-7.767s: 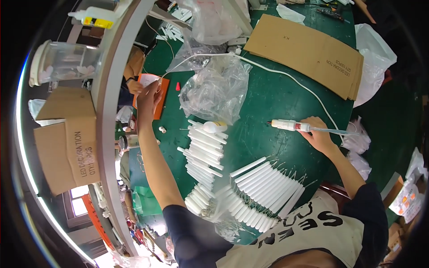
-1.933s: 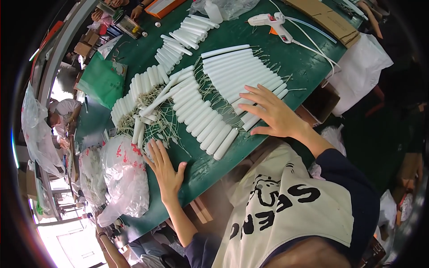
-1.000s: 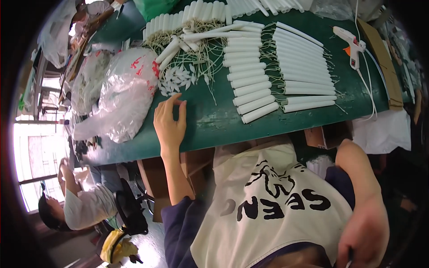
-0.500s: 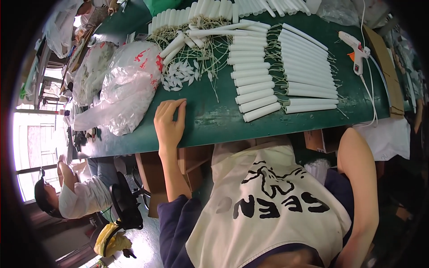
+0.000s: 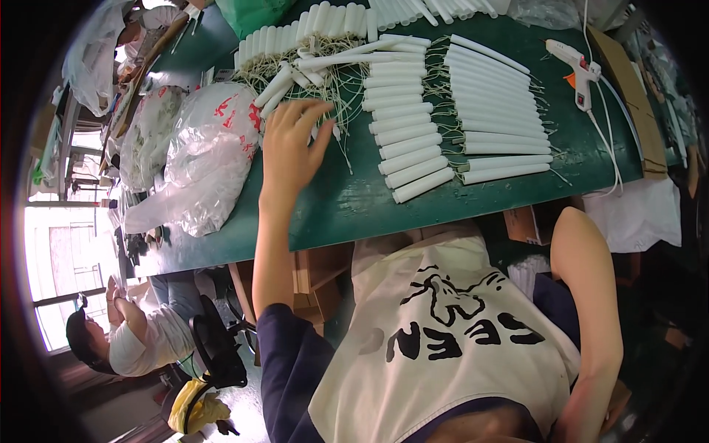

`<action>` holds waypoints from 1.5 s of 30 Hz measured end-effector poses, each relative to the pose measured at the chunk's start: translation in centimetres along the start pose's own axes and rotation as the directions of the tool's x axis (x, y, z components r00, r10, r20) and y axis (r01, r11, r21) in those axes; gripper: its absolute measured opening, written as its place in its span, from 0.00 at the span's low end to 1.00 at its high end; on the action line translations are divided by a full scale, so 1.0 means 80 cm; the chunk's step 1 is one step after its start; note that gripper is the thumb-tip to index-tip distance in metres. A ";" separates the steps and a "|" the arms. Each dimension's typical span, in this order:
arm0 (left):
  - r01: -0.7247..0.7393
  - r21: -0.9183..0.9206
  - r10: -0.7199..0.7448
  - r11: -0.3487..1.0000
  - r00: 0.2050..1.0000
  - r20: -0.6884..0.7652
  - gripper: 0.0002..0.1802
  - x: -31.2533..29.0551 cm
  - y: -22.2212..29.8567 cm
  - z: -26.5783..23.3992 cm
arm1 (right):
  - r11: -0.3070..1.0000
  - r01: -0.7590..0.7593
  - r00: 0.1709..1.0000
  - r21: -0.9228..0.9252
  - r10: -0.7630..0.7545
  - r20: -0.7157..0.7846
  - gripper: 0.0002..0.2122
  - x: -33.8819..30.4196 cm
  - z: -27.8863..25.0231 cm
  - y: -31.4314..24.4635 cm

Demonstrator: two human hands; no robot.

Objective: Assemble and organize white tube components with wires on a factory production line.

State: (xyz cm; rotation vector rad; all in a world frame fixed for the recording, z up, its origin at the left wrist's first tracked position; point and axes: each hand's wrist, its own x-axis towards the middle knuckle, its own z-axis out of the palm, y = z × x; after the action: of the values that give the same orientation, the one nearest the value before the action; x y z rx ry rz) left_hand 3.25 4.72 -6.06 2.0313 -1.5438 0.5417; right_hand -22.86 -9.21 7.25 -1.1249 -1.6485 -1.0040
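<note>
My left hand [image 5: 292, 148] reaches over the green table [image 5: 332, 214] with its fingers apart, and I see nothing held in it. It covers most of a pile of small white leaf-shaped pieces. Just beyond its fingertips are thin pale wires [image 5: 347, 111] and a few loose white tubes [image 5: 277, 88]. Two columns of slim white candle-like tubes with wire ends, a left column [image 5: 402, 127] and a right column [image 5: 498, 103], lie to the right of this hand. My right arm is bent back at the right; a bit of skin by its forearm may be my right hand [image 5: 617, 404], its fingers hidden.
Clear plastic bags [image 5: 210, 148] with red print lie left of my left hand. More white tubes [image 5: 325, 22] stand bunched at the back. A white glue gun [image 5: 574, 65] with a cord is at the far right, beside cardboard [image 5: 628, 96]. Another person [image 5: 140, 332] sits at the left.
My left hand has moved forward over the leaf-shaped pieces, and its fingers have spread. The whole view has shifted slightly. The tubes keep their arrangement.
</note>
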 end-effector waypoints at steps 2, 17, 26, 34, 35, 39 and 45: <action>-0.100 0.002 0.100 0.995 0.995 -0.013 0.12 0.050 -0.019 0.027 | 0.999 -0.020 0.999 -0.030 0.021 0.025 0.14 0.019 0.013 -0.020; -0.052 0.251 -0.001 0.966 0.979 0.205 0.13 0.098 -0.107 0.081 | 0.986 -0.018 0.999 0.167 0.026 -0.046 0.15 0.028 0.008 -0.022; -0.015 0.313 -0.049 0.950 0.979 0.196 0.12 0.094 -0.100 0.079 | 0.948 -0.001 0.994 0.318 0.036 -0.104 0.16 0.032 0.015 -0.042; 0.296 -0.159 -0.295 0.942 0.955 0.029 0.16 0.089 -0.092 0.049 | 0.939 -0.027 0.962 0.343 0.118 -0.247 0.12 0.015 0.015 -0.155; 0.307 -0.146 -0.307 0.941 0.952 0.022 0.16 0.084 -0.098 0.045 | 0.957 -0.070 0.911 0.283 0.177 -0.373 0.09 -0.002 -0.007 -0.145; 0.386 -0.296 -0.385 0.874 0.921 0.062 0.16 0.093 -0.101 0.052 | 0.950 -0.310 0.677 0.029 0.241 -0.695 0.05 -0.032 -0.073 -0.094; 0.170 -0.125 -0.171 0.978 0.985 0.001 0.16 0.079 -0.116 0.077 | 0.824 -0.563 0.666 -0.059 0.410 -0.624 0.12 -0.059 -0.082 -0.033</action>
State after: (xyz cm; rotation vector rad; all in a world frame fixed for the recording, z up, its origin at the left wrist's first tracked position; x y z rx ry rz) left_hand 13.86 -1.90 -8.60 2.0372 -1.3467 0.3787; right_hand -22.96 -17.18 4.31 -1.1748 -0.6641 -1.0639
